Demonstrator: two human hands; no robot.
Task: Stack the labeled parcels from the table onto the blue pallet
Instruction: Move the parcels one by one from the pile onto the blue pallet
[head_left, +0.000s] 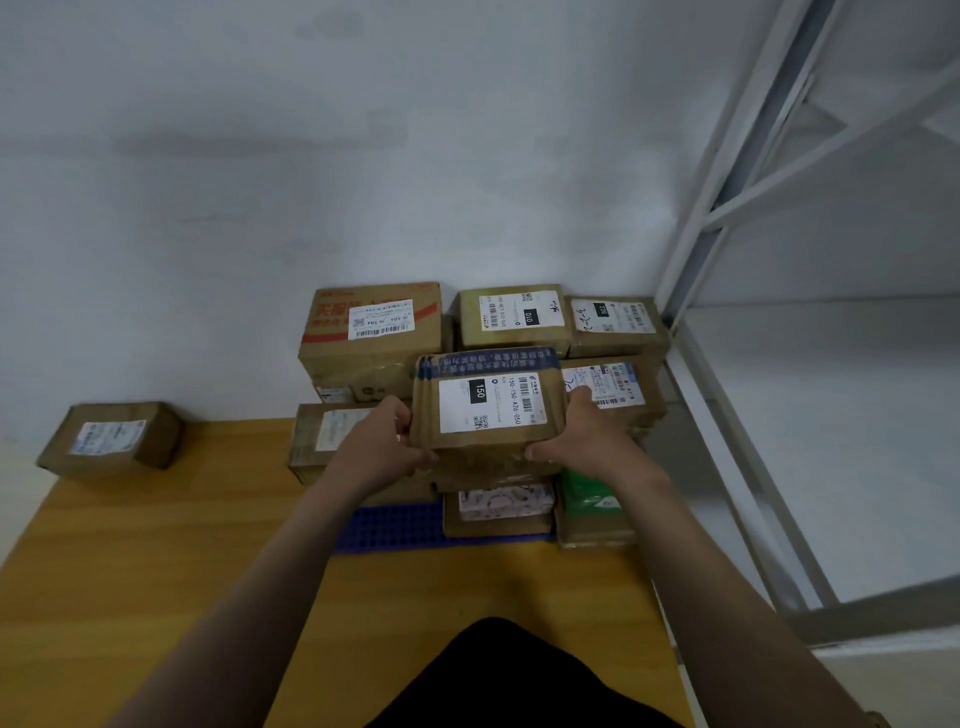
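Note:
A brown parcel (491, 402) with a white label marked 150 and a blue printed band sits atop the front of the stack. My left hand (382, 441) grips its left side and my right hand (582, 441) grips its right side. Beneath it lie several cardboard parcels, among them one with a patterned face (506, 501) and one with green print (589, 499). The stack rests on the blue pallet (395, 530), of which only a front strip shows. Taller labeled parcels (374, 332) stand at the back against the wall. One labeled parcel (111, 439) lies alone on the wooden table (156, 571) at far left.
A white wall rises right behind the stack. A grey metal shelving frame (737, 218) stands to the right of the table, its upright close to the rightmost parcels. The table's right edge runs near my right forearm.

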